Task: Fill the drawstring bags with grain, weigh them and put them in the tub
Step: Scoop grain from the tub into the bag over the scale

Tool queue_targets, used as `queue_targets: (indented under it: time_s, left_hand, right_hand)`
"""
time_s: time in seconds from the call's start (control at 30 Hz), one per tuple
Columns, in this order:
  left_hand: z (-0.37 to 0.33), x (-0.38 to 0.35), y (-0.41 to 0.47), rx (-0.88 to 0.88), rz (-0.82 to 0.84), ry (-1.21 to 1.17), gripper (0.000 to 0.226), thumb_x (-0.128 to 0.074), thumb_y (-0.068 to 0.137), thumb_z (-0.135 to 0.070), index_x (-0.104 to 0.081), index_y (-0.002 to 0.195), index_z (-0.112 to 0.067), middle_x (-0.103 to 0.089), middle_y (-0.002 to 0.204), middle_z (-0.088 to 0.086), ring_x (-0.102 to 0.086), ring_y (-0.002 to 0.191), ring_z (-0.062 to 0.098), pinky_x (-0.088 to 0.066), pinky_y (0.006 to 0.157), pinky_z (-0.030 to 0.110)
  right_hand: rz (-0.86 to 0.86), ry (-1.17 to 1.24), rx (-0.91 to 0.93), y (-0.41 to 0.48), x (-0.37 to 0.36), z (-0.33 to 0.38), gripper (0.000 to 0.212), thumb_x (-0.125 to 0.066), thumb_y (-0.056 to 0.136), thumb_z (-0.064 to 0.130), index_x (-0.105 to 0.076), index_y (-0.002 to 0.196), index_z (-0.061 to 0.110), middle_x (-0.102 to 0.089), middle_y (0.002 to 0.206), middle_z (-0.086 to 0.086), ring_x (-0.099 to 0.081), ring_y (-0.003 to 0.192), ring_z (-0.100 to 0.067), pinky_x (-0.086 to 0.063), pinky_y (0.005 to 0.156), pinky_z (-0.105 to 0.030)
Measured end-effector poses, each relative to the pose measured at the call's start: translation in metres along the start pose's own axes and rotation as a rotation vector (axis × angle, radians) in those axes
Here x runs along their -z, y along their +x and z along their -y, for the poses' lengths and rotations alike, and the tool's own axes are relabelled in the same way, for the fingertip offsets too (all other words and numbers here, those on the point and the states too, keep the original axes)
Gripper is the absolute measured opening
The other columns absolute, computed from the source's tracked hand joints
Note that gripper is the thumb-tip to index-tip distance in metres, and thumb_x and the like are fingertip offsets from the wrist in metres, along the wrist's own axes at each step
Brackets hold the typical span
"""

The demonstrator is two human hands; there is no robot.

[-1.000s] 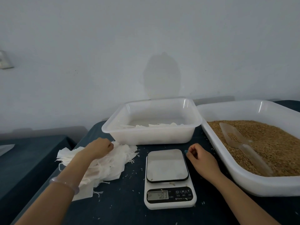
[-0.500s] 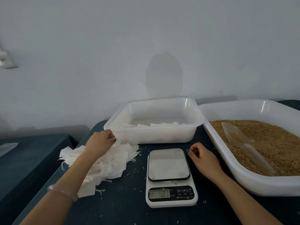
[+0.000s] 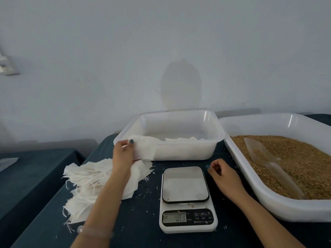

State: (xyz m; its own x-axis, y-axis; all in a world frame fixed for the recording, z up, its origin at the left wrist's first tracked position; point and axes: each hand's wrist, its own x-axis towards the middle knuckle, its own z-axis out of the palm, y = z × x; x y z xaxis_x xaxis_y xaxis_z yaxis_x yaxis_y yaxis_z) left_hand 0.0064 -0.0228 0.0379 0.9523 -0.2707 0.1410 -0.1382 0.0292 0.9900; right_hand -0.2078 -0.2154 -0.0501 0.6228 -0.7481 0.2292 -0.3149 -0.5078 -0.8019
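- The scale sits on the worktop, just left of the right grip, with its display lit.
- The right grip rests where it was, fingers loosely curled and holding nothing.
- The pile of bags lies under the left wrist.
- The left grip, half a second ago down on the pile, is now raised and pinches one drawstring bag, which spreads to its right.
- The tub stands just behind that bag.
- Grain lies right of the right grip.
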Motion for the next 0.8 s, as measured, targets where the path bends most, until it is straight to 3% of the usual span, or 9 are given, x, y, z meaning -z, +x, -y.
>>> queue_targets:
  time_s: [0.13, 0.2, 0.27, 0.37, 0.5, 0.63, 0.7, 0.8]
  left_hand:
    - [-0.005, -0.035, -0.030, 0.141, 0.323, -0.343, 0.010, -0.057, 0.099, -0.015, -0.061, 0.092, -0.009, -0.067, 0.084, 0.003, -0.065, 0.067, 0.009, -0.056, 0.055, 0.027]
    - [-0.002, -0.049, -0.043, 0.144, 0.385, -0.357, 0.013, -0.060, 0.097, -0.016, -0.061, 0.086, -0.010, -0.068, 0.081, 0.002, -0.066, 0.069, 0.012, -0.057, 0.055, 0.032]
    - [0.004, -0.061, -0.053, 0.137, 0.371, -0.324, 0.012, -0.061, 0.097, -0.019, -0.061, 0.090, -0.009, -0.067, 0.088, 0.007, -0.063, 0.080, 0.020, -0.057, 0.064, 0.037]
    - [0.015, -0.069, -0.063, 0.121, 0.379, -0.250, 0.017, -0.062, 0.095, -0.023, -0.063, 0.098, -0.006, -0.069, 0.095, 0.011, -0.062, 0.088, 0.025, -0.054, 0.078, 0.042]
    - [0.019, -0.064, -0.066, 0.048, 0.465, -0.151, 0.022, -0.064, 0.092, -0.030, -0.068, 0.100, -0.009, -0.072, 0.084, 0.003, -0.066, 0.082, 0.018, -0.056, 0.074, 0.035]
    - [0.025, -0.056, -0.066, 0.004, 0.622, -0.074, 0.015, -0.063, 0.094, -0.019, -0.071, 0.102, -0.009, -0.077, 0.090, 0.005, -0.073, 0.086, 0.016, -0.058, 0.073, 0.023]
    - [0.026, -0.055, -0.065, -0.016, 0.618, -0.019, 0.012, -0.061, 0.096, -0.015, -0.071, 0.098, -0.009, -0.077, 0.085, 0.008, -0.074, 0.081, 0.018, -0.058, 0.070, 0.020]
    - [0.027, -0.056, -0.066, -0.055, 0.564, 0.012, 0.010, -0.065, 0.094, -0.016, -0.072, 0.090, -0.009, -0.076, 0.077, 0.007, -0.074, 0.074, 0.017, -0.057, 0.065, 0.019]
  right_hand:
    - [0.021, 0.257, 0.057, -0.004, 0.005, 0.012, 0.013, -0.059, 0.094, 0.036, -0.062, 0.093, 0.023, -0.069, 0.082, 0.006, -0.063, 0.076, -0.002, -0.044, 0.069, -0.020]
    - [0.079, 0.420, 0.106, -0.008, 0.008, 0.023, 0.025, -0.055, 0.093, 0.040, -0.067, 0.099, 0.020, -0.074, 0.087, 0.007, -0.067, 0.083, 0.000, -0.047, 0.075, -0.016]
    - [0.130, 0.540, 0.147, -0.011, 0.009, 0.031, 0.033, -0.051, 0.091, 0.041, -0.072, 0.102, 0.018, -0.076, 0.091, 0.008, -0.068, 0.086, 0.002, -0.048, 0.075, -0.011]
    - [0.177, 0.609, 0.161, -0.013, 0.008, 0.032, 0.026, -0.060, 0.086, 0.036, -0.073, 0.102, 0.019, -0.076, 0.094, 0.009, -0.069, 0.089, -0.001, -0.051, 0.075, -0.012]
    - [0.100, 0.588, 0.162, -0.010, 0.007, 0.029, 0.031, -0.069, 0.080, 0.035, -0.072, 0.106, 0.018, -0.076, 0.099, 0.004, -0.072, 0.094, -0.013, -0.057, 0.079, -0.024]
    - [-0.003, 0.615, 0.131, -0.007, 0.009, 0.025, 0.019, -0.069, 0.085, 0.028, -0.070, 0.103, 0.025, -0.075, 0.097, 0.012, -0.071, 0.091, -0.005, -0.054, 0.073, -0.016]
    - [-0.010, 0.623, 0.125, -0.006, 0.008, 0.023, 0.016, -0.069, 0.088, 0.022, -0.069, 0.103, 0.026, -0.075, 0.097, 0.013, -0.070, 0.091, -0.004, -0.054, 0.074, -0.015]
    - [-0.059, 0.570, 0.113, -0.006, 0.005, 0.024, 0.018, -0.071, 0.087, 0.021, -0.064, 0.103, 0.020, -0.072, 0.097, 0.004, -0.068, 0.089, -0.008, -0.057, 0.079, -0.026]
